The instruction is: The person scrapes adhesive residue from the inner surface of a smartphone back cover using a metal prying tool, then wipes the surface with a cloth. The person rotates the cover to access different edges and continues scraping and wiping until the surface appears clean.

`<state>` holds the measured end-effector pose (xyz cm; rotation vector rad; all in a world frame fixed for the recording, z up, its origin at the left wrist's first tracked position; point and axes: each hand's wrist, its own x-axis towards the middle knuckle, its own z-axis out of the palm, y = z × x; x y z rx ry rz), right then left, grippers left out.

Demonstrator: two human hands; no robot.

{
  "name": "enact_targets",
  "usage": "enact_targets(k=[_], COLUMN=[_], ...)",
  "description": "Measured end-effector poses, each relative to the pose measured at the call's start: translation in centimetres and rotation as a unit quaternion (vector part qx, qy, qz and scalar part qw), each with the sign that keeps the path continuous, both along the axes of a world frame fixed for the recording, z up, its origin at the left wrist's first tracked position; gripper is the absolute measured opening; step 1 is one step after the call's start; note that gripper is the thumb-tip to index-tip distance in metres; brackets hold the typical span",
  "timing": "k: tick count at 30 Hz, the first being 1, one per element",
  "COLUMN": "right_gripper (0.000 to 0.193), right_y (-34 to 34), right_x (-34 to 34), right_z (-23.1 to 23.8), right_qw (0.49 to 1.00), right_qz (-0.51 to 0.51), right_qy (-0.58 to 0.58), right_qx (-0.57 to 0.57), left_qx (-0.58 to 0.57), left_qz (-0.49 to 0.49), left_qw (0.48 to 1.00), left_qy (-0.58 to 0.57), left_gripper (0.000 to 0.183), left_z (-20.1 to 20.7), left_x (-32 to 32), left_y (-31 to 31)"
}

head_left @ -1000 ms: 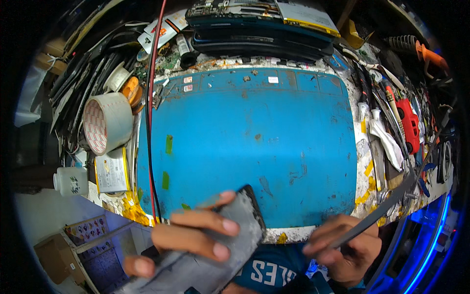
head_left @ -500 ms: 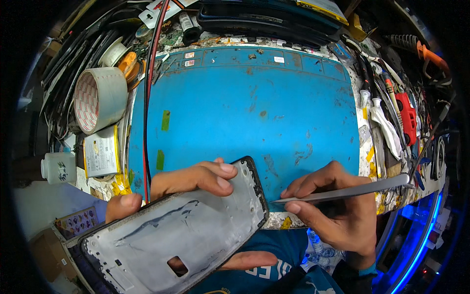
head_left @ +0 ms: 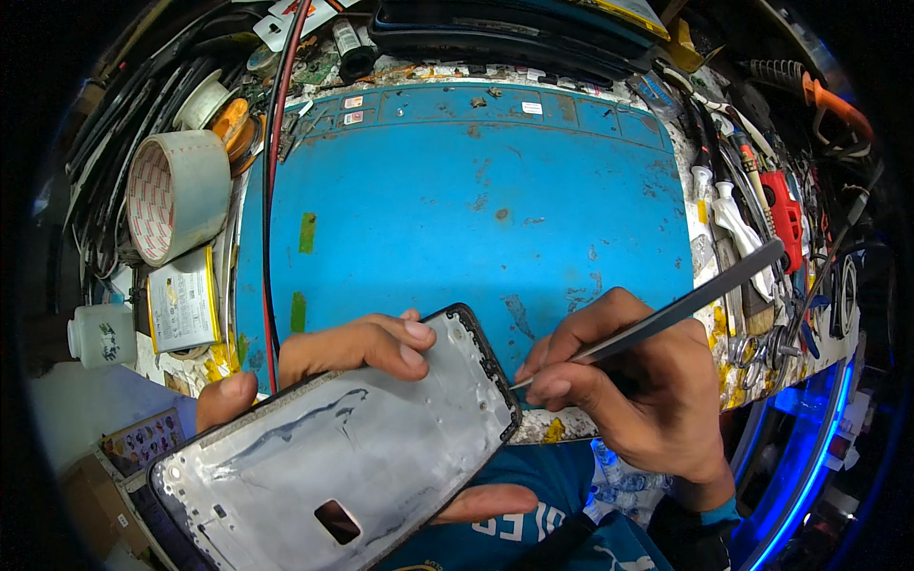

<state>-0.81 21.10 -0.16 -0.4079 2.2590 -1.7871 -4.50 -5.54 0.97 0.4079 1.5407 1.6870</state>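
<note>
At the near edge of the blue work mat (head_left: 428, 219), the left hand (head_left: 328, 357) grips a smartphone mid-frame (head_left: 381, 438); the right hand (head_left: 657, 390) pinches metal tweezers (head_left: 690, 297), tip at the frame's rim. Left of the mat lie a flat battery (head_left: 184, 303) and, farther, a wide tape roll (head_left: 202, 190).

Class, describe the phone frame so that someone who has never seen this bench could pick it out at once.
Start from the big blue mat. At its near edge, toward the left, the left hand holds a slab-like phone frame. Unlike the slim grey tweezers in the right hand, it is broad and flat, with a streaked grey face, black rim and large rectangular hole.
</note>
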Motion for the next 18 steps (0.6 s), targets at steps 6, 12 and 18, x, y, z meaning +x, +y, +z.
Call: enact_targets(k=[6,12,18], right_gripper=[0.015,0.017,0.019], right_y=[-0.4,-0.3,-0.7], right_x=[0.2,0.2,0.4], right_z=[-0.1,-0.5,-0.3], right_qw=[0.999,0.998,0.993], right_qz=[-0.026,-0.014,-0.029], right_qy=[-0.019,0.047,0.084], right_qx=[-0.005,0.046,0.082], left_qx=[0.026,0.091,0.073], left_qz=[0.005,0.176,0.194], left_qw=[1.0,0.98,0.978], left_qy=[0.017,0.005,0.015], left_gripper=[0.085,0.085,0.09], left_z=[-0.2,-1.1,-0.9], left_x=[0.0,1.9,2.8], left_y=[-0.2,0.4,0.5])
